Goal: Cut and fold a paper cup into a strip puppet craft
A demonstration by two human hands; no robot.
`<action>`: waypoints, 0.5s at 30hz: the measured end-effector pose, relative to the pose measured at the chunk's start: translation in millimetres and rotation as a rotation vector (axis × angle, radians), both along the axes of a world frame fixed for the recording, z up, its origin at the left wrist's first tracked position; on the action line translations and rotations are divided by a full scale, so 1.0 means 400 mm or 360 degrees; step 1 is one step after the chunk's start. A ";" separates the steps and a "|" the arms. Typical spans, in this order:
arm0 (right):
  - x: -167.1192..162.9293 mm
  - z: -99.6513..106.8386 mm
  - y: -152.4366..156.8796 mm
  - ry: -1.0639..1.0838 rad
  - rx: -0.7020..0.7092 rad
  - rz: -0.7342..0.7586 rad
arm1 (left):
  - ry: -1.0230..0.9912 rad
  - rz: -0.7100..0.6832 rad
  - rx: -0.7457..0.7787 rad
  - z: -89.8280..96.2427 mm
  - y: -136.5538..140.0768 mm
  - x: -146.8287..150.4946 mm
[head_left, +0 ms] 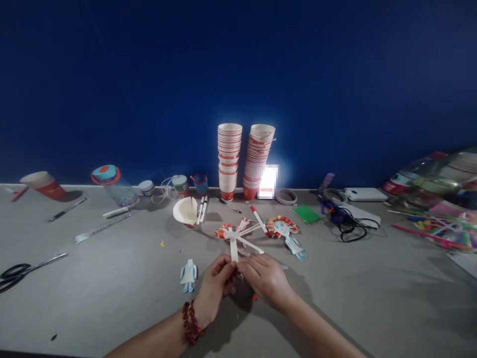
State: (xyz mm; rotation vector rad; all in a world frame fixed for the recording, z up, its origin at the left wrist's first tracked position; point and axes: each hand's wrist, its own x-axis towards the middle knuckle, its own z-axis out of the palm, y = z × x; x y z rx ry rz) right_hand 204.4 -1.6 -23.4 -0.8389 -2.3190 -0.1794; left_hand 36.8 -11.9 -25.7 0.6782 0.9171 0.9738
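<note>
A paper cup cut into strips (233, 243) spreads out like a star in front of me, its strips splayed around a small round base. My left hand (218, 281) pinches the end of the strip nearest me. Against that same strip end press the fingers of my right hand (266, 278), partly hiding it. Left of my hands lies a headless paper doll body (189, 275) in a pale blue outfit. Behind my right hand rests a finished-looking paper doll (282, 228) with a blue-eyed face and curled red-and-white strips around its head.
Two tall stacks of paper cups (229, 164) stand by the blue wall. A cut cup (185, 213), markers (202, 210), a ruler (106, 226) and scissors (32, 271) lie leftward. Rightward are a green pad (307, 214), a black cable (350, 226) and bottles (413, 181).
</note>
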 end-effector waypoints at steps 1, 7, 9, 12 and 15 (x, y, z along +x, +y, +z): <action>0.001 -0.001 0.000 -0.0003 -0.0002 0.0000 | 0.0005 0.0009 -0.0005 0.002 0.000 0.000; 0.006 0.004 -0.003 -0.0004 -0.0042 -0.0015 | 0.0057 0.0039 0.0054 0.008 -0.002 0.003; 0.007 0.003 -0.004 0.0010 -0.0070 -0.0026 | 0.0114 0.0042 0.0122 0.004 -0.002 0.003; 0.006 -0.001 -0.006 0.0022 -0.0109 -0.0046 | 0.0173 0.0050 0.0181 -0.005 0.000 0.004; 0.001 -0.004 -0.008 0.0043 -0.0105 -0.0093 | 0.0155 0.0073 0.0131 -0.009 0.003 0.005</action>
